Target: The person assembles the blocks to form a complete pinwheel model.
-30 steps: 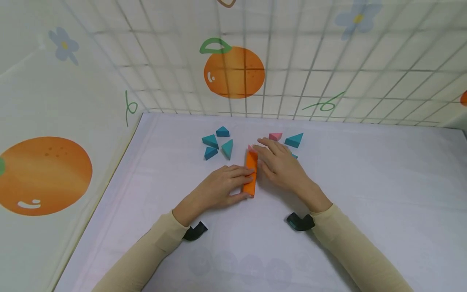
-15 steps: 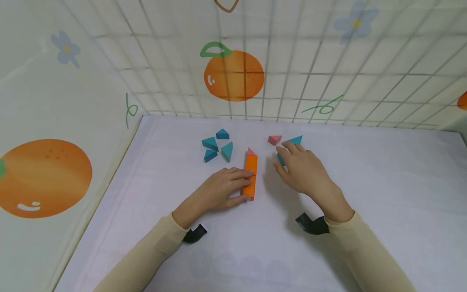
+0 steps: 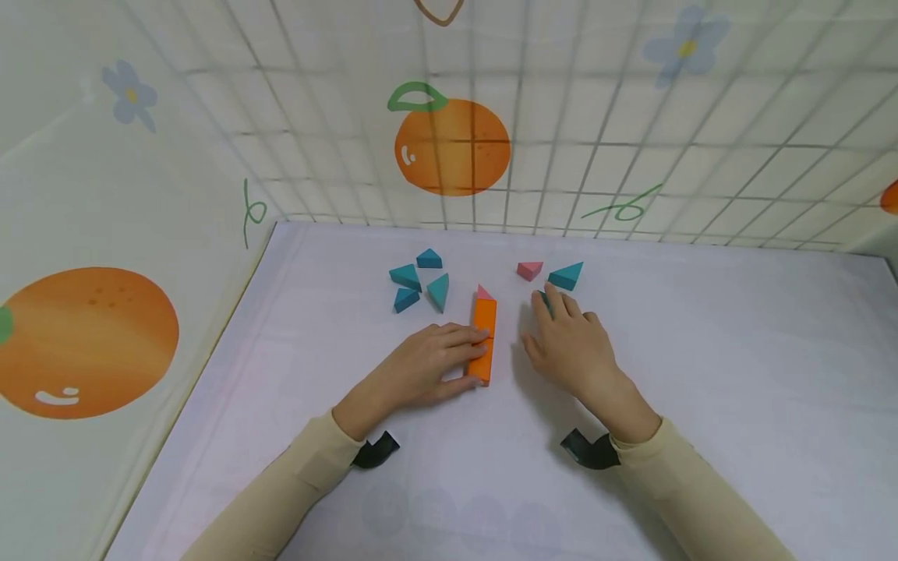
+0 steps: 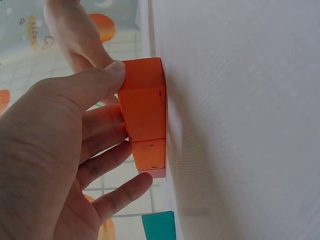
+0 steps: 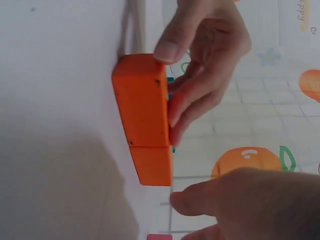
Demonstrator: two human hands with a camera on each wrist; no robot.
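Note:
Two orange blocks (image 3: 484, 318) lie end to end on the table, a small pink triangular block (image 3: 484, 292) at their far end. My left hand (image 3: 431, 358) rests its fingertips on top of them, with the thumb (image 4: 112, 80) touching the near end. To their right, my right hand (image 3: 575, 343) reaches over a teal block (image 3: 546, 301), its fingertips on or beside it and thumb apart; the hand covers most of this block. In the right wrist view my right thumb (image 5: 186, 201) shows beyond the orange blocks (image 5: 142, 107).
Several teal triangular blocks (image 3: 438, 292) lie in a group at the back left. Behind my right hand are a pink block (image 3: 529, 270) and another teal block (image 3: 567, 276). A printed curtain over a wire grid (image 3: 603, 140) borders the table's (image 3: 737, 351) far edge.
My right hand has left the far end of the orange blocks and moved right, to the teal block, which has shifted slightly left. My left hand stays on the orange blocks.

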